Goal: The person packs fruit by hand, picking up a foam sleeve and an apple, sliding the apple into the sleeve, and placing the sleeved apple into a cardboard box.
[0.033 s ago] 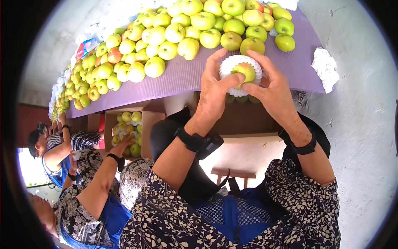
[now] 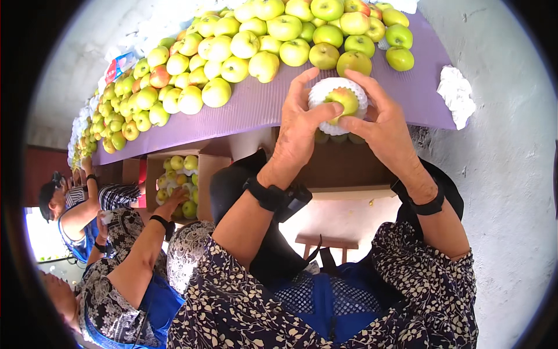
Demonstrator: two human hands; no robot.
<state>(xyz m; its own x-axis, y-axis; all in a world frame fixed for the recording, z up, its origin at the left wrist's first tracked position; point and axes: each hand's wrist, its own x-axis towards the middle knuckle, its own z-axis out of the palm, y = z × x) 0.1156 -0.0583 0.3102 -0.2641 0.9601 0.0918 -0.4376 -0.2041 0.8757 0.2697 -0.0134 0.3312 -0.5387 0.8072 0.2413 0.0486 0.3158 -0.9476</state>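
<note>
A yellow-green apple [image 2: 344,99] with a small red blush sits inside a white foam net sleeve [image 2: 328,93], and both are held up in the air just in front of the near edge of the purple tabletop [image 2: 261,107], above an open cardboard box [image 2: 349,166]. The left hand [image 2: 297,131] closes on the left side of the sleeve, its thumb pressing on the front of the apple and the fingers curled over the top. The right hand [image 2: 381,125] holds the right side, with the thumb under the fruit and the fingers spread over the sleeve, so both hands are gripping the same wrapped apple between them. Each wrist carries a black band. In the box, just under the hands, a few green apples [image 2: 337,138] can be seen. On the tabletop behind lies a big pile of loose apples [image 2: 232,52], mostly yellow-green, a few reddish, reaching far to the left. A crumpled white foam piece [image 2: 457,93] lies at the right end of the purple surface. To the left, a second cardboard box [image 2: 174,180] holds more apples, and another person's hand [image 2: 177,200] with a black wristband reaches into it. One more person in a striped shirt [image 2: 113,195] stands further left.
</note>
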